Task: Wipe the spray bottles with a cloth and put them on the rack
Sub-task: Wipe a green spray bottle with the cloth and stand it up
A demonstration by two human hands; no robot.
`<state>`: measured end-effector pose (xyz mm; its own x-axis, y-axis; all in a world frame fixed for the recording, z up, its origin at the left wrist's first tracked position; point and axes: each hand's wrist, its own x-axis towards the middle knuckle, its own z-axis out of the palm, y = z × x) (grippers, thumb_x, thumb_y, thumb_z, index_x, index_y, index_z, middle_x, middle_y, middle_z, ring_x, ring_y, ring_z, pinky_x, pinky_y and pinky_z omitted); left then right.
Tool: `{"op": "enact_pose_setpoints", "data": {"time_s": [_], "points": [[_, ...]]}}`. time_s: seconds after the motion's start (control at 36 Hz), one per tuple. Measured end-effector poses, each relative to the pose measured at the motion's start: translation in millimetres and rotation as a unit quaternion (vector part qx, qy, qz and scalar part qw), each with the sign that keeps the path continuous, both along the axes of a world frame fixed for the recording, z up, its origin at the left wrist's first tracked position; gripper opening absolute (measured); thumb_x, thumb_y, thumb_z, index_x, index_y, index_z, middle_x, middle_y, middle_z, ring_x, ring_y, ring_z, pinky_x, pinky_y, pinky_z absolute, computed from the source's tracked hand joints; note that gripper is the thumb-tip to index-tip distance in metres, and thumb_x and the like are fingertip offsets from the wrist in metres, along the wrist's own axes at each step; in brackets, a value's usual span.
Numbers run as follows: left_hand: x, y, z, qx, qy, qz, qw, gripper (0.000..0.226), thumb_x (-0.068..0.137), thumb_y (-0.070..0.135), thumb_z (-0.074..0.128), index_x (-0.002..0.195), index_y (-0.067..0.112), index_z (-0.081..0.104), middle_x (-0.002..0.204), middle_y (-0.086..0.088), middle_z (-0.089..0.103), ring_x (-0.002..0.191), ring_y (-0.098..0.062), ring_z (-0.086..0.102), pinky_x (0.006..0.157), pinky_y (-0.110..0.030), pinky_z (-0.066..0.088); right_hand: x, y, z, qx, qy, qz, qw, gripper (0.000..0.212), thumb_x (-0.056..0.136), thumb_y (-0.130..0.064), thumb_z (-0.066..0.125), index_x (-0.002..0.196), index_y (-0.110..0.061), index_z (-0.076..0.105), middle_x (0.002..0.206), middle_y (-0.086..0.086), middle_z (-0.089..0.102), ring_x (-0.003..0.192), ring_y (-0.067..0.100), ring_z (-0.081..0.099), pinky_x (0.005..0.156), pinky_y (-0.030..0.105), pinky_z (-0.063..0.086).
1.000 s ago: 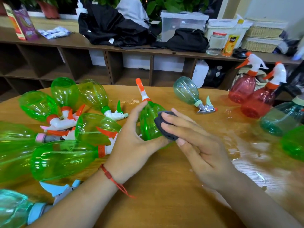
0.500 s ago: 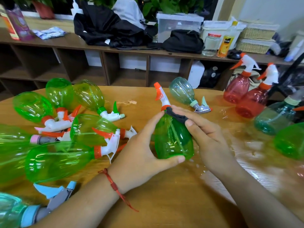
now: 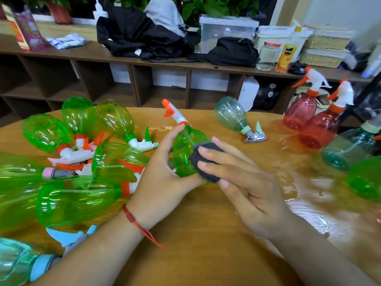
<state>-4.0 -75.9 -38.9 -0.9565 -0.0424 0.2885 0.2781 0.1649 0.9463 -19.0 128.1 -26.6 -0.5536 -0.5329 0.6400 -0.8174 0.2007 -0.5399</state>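
In the head view, the left hand [image 3: 162,174] is gripping a green spray bottle [image 3: 183,155] low over the near middle of the wooden table [image 3: 206,234]. The thumb is curling round the near side of the body and the fingers are wrapping behind it, apparently to brace the bottle against the rubbing. The right hand [image 3: 247,182] is pressing a dark grey cloth [image 3: 204,162] onto the bottle's right flank with straight, flat fingers. Its thumb is lying at the cloth's lower edge, and I cannot tell whether it is pinching there. The flat hand is probably spreading the cloth wide over the curved plastic.

The bottle's long axis is running from its base, down by the left palm, up and away to the orange-and-white trigger head [image 3: 175,114], and it is leaning to the left. The nozzle is pointing up and left, away from both hands. Whether the base is touching the table is hidden.

A heap of green bottles [image 3: 78,201] is lying on its side just left of the left hand, likely waiting to be wiped. Red spray bottles [image 3: 309,129] are standing upright well off to the right. A pale teal bottle [image 3: 232,116] is lying beyond the hands with its head toward the right.
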Motion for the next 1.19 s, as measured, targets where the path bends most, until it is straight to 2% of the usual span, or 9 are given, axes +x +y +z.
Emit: {"op": "enact_pose_setpoints", "data": {"time_s": [0.19,0.28,0.36,0.5,0.61,0.78,0.92,1.06,1.19], "points": [[10,9,1,0.009,0.022,-0.040,0.999,0.099,0.074,0.017,0.095,0.158,0.027,0.042,0.153,0.006,0.058,0.143,-0.020,0.056,0.118,-0.052,0.046,-7,3,3,-0.134,-0.152,0.028,0.979,0.036,0.105,-0.009,0.047,0.137,-0.004,0.063,0.152,0.008,0.060,0.152,0.028,0.044,0.125,0.056,0.033],[14,13,3,-0.007,0.016,-0.101,0.995,0.105,0.076,0.016,0.096,0.162,0.031,0.036,0.157,0.010,0.053,0.146,-0.019,0.053,0.118,-0.052,0.045,-14,7,5,-0.222,-0.270,0.063,0.935,0.038,0.106,-0.013,0.047,0.140,-0.005,0.062,0.152,0.013,0.058,0.150,0.034,0.045,0.123,0.065,0.030],[12,15,2,-0.092,0.016,-0.123,0.988,0.117,0.071,0.032,0.098,0.165,0.041,0.027,0.162,0.020,0.045,0.150,-0.006,0.044,0.124,-0.037,0.039,-19,11,4,-0.261,-0.338,0.070,0.902,0.041,0.105,-0.010,0.045,0.143,0.003,0.058,0.152,0.019,0.057,0.148,0.039,0.046,0.123,0.069,0.028],[13,19,5,-0.219,0.052,-0.045,0.973,0.116,0.075,0.048,0.094,0.166,0.043,0.022,0.161,0.029,0.038,0.149,0.009,0.036,0.119,-0.010,0.029,-22,7,-4,-0.208,-0.296,0.033,0.932,0.038,0.106,-0.003,0.045,0.140,-0.002,0.061,0.149,0.011,0.062,0.147,0.029,0.049,0.125,0.055,0.034],[14,22,3,-0.215,0.060,-0.023,0.974,0.117,0.072,0.038,0.098,0.165,0.041,0.026,0.156,0.023,0.048,0.145,0.003,0.046,0.118,-0.023,0.040,-19,4,-6,-0.142,-0.238,0.007,0.961,0.037,0.106,0.001,0.046,0.139,-0.003,0.063,0.148,0.004,0.064,0.146,0.018,0.052,0.122,0.036,0.039],[14,18,0,-0.177,0.045,0.025,0.983,0.117,0.064,0.047,0.101,0.161,0.042,0.036,0.156,0.025,0.048,0.146,0.001,0.045,0.121,-0.031,0.041,-11,0,-2,-0.097,-0.152,-0.021,0.983,0.034,0.105,0.000,0.049,0.132,-0.004,0.069,0.147,0.004,0.064,0.148,0.020,0.049,0.125,0.046,0.036],[4,5,0,-0.090,0.002,0.033,0.995,0.113,0.059,0.042,0.099,0.157,0.045,0.042,0.147,0.018,0.061,0.135,-0.006,0.060,0.113,-0.042,0.051,-3,2,-1,-0.023,-0.053,0.007,0.998,0.031,0.102,-0.003,0.052,0.125,-0.001,0.072,0.143,0.008,0.066,0.151,0.026,0.046,0.124,0.050,0.035],[4,6,-3,-0.059,-0.020,0.029,0.998,0.115,0.053,0.046,0.096,0.156,0.042,0.045,0.143,0.017,0.065,0.132,-0.005,0.062,0.114,-0.042,0.050,-5,5,-1,-0.003,-0.031,0.025,0.999,0.032,0.100,0.000,0.053,0.126,-0.001,0.072,0.143,0.008,0.066,0.150,0.026,0.046,0.124,0.051,0.035],[8,11,-4,-0.092,-0.003,0.019,0.996,0.115,0.064,0.030,0.104,0.159,0.043,0.040,0.149,0.019,0.060,0.138,-0.004,0.057,0.116,-0.040,0.048,-8,7,-1,-0.021,-0.055,0.000,0.998,0.032,0.103,-0.006,0.052,0.129,-0.005,0.071,0.144,0.004,0.066,0.150,0.025,0.046,0.124,0.051,0.036]]}}
